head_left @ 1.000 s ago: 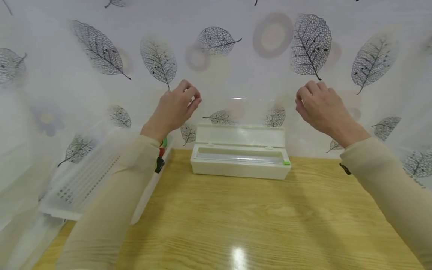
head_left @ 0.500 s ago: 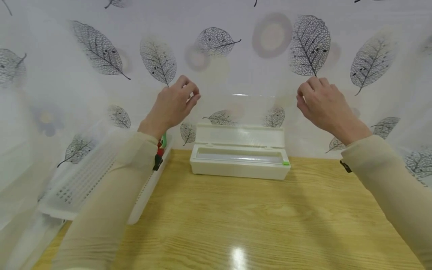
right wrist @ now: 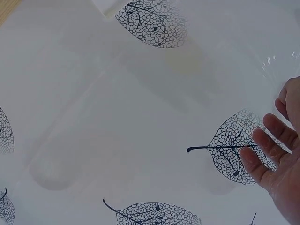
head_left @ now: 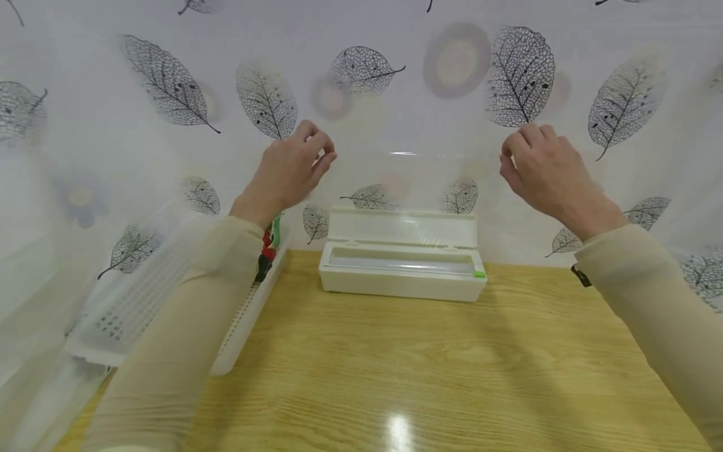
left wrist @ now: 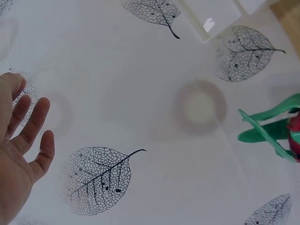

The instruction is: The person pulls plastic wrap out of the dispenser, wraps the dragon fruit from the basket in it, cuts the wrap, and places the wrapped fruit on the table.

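Observation:
A white cling film dispenser (head_left: 402, 285) stands on the table with its lid (head_left: 361, 225) raised. Clear cling film (head_left: 403, 153) rises from it, its glinting upper edge stretched between my two hands. My left hand (head_left: 289, 168) pinches the film's left corner between thumb and index finger. At the opposite corner, my right hand (head_left: 550, 172) grips it the same way, and film creases fan out beside its fingertips in the right wrist view. In both wrist views the other fingers are loosely spread. A small green slider (head_left: 479, 274) sits at the dispenser's right end.
A white perforated basket (head_left: 248, 326) lies left, partly under my left sleeve. Something with green straps (left wrist: 265, 129) and red and black parts rests at its far end. A leaf-patterned curtain (head_left: 395, 119) hangs behind the wooden table (head_left: 440, 364).
Both hands have risen a little, and the film's shiny top edge has gone up with them. My right hand has drifted slightly right. The dispenser has stayed put.

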`<state>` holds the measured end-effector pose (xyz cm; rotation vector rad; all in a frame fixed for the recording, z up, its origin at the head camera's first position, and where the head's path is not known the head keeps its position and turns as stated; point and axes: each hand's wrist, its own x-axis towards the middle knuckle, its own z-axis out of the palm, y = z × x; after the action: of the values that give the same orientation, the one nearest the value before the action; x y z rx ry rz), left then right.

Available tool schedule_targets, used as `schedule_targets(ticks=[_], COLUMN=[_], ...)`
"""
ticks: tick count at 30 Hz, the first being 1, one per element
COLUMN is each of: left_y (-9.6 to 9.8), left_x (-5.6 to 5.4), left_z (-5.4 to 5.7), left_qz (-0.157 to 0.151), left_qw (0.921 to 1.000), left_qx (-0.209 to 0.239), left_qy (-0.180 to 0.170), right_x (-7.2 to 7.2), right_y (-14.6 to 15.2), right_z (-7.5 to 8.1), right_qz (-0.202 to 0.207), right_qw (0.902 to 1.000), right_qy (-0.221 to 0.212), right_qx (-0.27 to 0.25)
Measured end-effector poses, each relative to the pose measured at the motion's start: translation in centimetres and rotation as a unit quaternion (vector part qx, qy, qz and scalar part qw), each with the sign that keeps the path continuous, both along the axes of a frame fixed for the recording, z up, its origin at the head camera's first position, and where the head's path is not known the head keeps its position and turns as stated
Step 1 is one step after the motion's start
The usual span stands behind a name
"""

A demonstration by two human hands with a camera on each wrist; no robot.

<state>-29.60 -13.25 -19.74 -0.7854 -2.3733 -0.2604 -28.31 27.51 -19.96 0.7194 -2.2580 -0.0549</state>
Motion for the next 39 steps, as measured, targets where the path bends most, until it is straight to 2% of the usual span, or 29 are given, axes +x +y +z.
schedule_targets(ticks=[15, 31, 39], left_y=[-0.1, -0.4, -0.4], left_x=[-0.5, -0.6, -0.7], left_z=[0.7, 1.5, 2.0], left_qz=[0.008, 0.016, 0.016], left_qw=[0.9999, 0.9998, 0.9997], left_qx=[0.002, -0.003, -0.007], left_qy=[0.012, 0.007, 0.017], right_x=[-0.3, -0.3, -0.4], right_y=[-0.2, -0.5, -0.5], right_z=[0.9, 1.4, 1.9], right_qz=[-0.004, -0.004, 0.005], right_qw=[1.0000, 0.9999, 0.9994], right_qy=[0.007, 0.009, 0.032], right_qx=[-0.004, -0.012, -0.011])
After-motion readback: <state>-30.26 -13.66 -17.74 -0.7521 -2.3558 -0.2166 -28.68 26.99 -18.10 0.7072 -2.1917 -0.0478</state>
